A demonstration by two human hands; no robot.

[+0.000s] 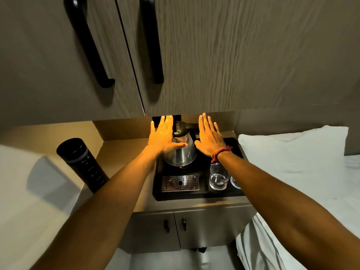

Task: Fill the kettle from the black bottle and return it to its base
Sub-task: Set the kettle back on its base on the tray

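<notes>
A steel kettle (pixel 182 152) with a black lid and handle stands on its base at the back of a black tray (pixel 198 195), a small red light showing at its foot. My left hand (pixel 162 136) is stretched flat, fingers apart, over the kettle's left side, the thumb crossing its body. On the kettle's right, my right hand (pixel 209 136) is also flat and holds nothing; red threads circle its wrist. The black bottle (pixel 83 164) stands capped on the counter to the left, apart from both hands.
Two clear glasses (pixel 218 177) stand on the tray's right, under my right forearm. A perforated metal drip grate (pixel 180 183) lies at the tray's front. Cabinet doors with black handles (pixel 152 45) hang overhead. A white pillow (pixel 292 152) and bed lie to the right.
</notes>
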